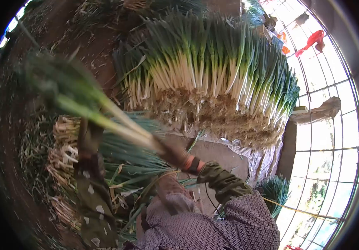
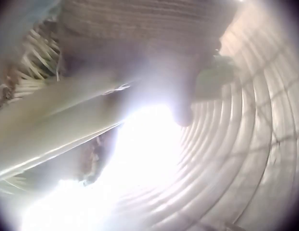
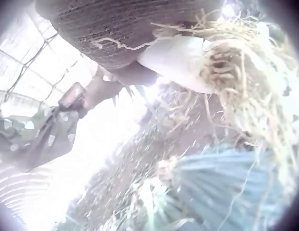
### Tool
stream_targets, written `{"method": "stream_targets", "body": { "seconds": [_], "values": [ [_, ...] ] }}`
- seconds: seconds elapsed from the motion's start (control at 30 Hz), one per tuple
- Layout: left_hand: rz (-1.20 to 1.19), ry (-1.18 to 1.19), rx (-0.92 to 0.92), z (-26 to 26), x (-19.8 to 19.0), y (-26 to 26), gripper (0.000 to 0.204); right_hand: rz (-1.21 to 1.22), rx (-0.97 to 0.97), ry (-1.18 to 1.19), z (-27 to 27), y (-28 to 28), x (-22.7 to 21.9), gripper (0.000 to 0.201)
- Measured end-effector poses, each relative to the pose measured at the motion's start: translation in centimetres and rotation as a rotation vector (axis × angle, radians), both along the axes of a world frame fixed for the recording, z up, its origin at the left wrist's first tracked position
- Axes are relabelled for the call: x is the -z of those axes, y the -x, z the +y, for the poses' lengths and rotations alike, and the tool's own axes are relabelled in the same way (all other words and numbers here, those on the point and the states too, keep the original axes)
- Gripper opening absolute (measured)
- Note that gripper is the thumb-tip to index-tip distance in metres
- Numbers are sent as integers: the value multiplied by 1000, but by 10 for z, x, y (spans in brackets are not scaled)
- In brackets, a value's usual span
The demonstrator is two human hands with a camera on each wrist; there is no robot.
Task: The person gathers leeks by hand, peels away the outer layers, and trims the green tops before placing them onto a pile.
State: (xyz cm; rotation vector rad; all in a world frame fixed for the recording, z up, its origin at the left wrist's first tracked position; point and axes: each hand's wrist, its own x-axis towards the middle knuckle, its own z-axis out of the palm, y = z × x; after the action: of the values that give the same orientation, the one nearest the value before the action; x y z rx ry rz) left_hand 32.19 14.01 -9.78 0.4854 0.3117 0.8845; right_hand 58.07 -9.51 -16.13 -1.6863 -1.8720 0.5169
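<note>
A bunch of long green onions (image 1: 125, 123) slants across the head view, its leafy tops blurred at the upper left. My gloved right hand (image 1: 173, 154) grips the white lower ends. In the right wrist view, a white base (image 3: 176, 62) with stringy roots (image 3: 241, 91) sticks out beside the right glove (image 3: 125, 33). My left hand (image 1: 91, 135) is farther up the stalks, partly hidden behind them. The left wrist view has pale stalks (image 2: 58, 120) running into the left hand's grip (image 2: 140, 53), with a bit of green leaf (image 2: 214, 79) past it.
A dense upright row of green onions (image 1: 213, 54) stands ahead, roots toward me. Bundles (image 1: 133, 146) lie below my hands, with white ends (image 1: 65, 154) at left. Wire mesh (image 1: 325, 137) lines the right side. Loose leaves litter the floor (image 1: 96, 46).
</note>
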Motion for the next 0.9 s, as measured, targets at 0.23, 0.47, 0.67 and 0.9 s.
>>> {"method": "stream_targets", "body": {
  "seconds": [0.23,0.47,0.67,0.9],
  "values": [
    [363,-309,308,-19,-56,-207,100,45,690,-25,50,-264,19,79],
    [920,21,260,-154,109,-16,42,-262,1188,438,10,-307,105,80],
    [1056,538,-40,-325,134,201,31,10,778,620,-48,-128,229,54],
    [1106,699,-454,-405,150,252,32,300,-48,694,0,142,247,29]
  ]
}}
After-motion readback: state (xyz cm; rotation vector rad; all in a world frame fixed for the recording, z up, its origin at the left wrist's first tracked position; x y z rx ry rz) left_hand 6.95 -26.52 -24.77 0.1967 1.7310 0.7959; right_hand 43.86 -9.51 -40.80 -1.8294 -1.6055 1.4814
